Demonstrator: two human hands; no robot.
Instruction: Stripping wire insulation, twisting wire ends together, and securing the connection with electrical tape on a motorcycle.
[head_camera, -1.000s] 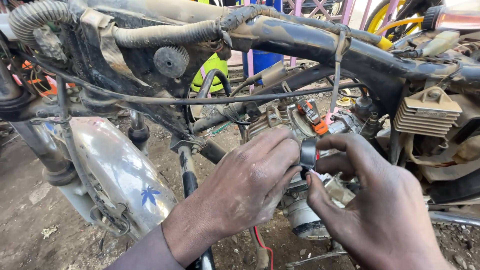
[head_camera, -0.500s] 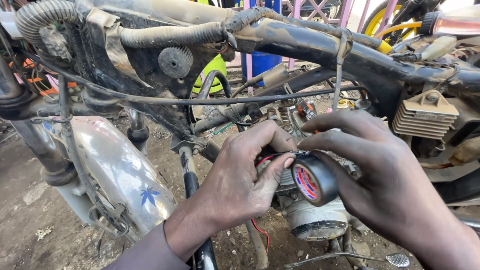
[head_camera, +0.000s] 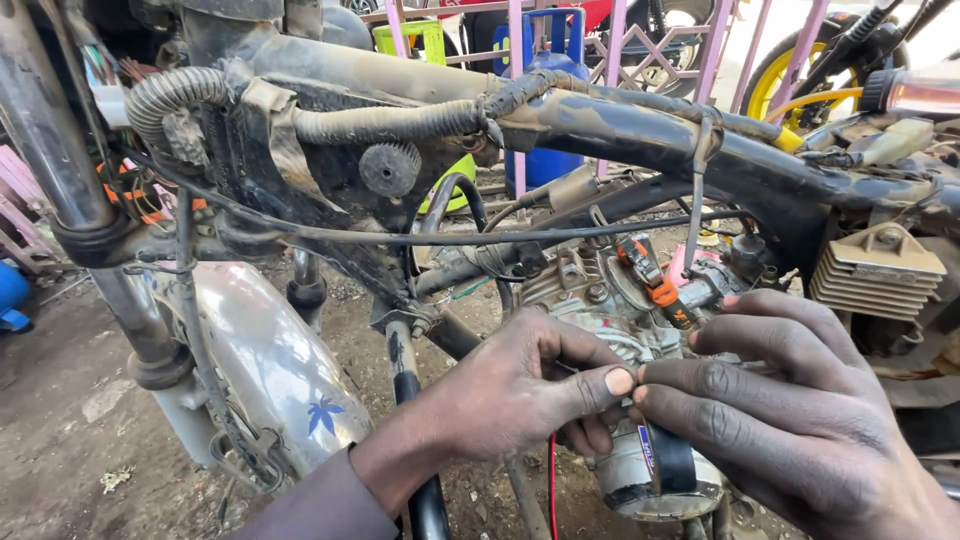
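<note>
My left hand (head_camera: 510, 400) and right hand (head_camera: 790, 420) meet fingertip to fingertip, both pinching black tape (head_camera: 668, 462) by the engine (head_camera: 600, 300).

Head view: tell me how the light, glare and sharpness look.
Head view: daylight, overexposed at the top right; glare on the silver metal front fender; the left hand and right hand are sharp around the black roll of tape; the blue gas cylinder behind is softer.

My right hand (head_camera: 800, 430) is cut off at the right and bottom edges. My fingers hide most of the tape roll (head_camera: 668, 462); the engine (head_camera: 640, 490) underside is cropped.
</note>
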